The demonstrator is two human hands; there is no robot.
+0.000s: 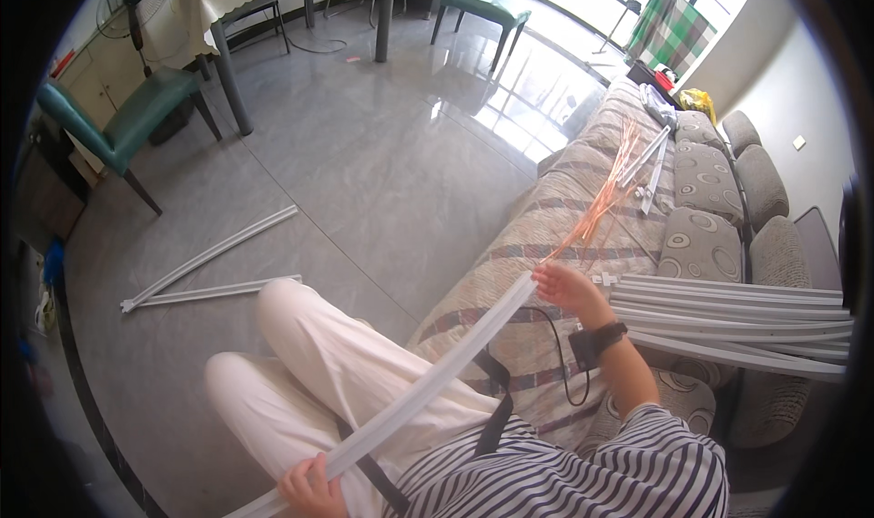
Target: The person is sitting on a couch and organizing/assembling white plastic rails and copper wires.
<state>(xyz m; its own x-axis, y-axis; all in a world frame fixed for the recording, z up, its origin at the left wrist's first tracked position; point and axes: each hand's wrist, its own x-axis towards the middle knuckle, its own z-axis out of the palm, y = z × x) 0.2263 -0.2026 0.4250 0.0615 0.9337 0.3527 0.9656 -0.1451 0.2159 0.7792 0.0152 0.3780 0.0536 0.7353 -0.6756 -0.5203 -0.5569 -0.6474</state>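
Observation:
A long white channel-like rail [437, 372] runs slantwise across my lap, from the lower left up to the sofa edge. My left hand [314, 488] is wrapped round its lower part, beside my thigh. At the upper end, my right hand [566, 292] has its fingers closed against the rail's tip. A loose bundle of thin copper-coloured strands [596, 210] lies on the sofa just beyond those fingers; whether a strand is pinched there too is too small to tell.
I sit on a sofa with a striped quilted cover [510, 272]. Stacked white rails [728, 322] lie at my right, with shorter white pieces [648, 167] farther along. Two joined rails [214, 254] rest on the floor at left. Green chairs [150, 122] and a table [241, 4] stand beyond.

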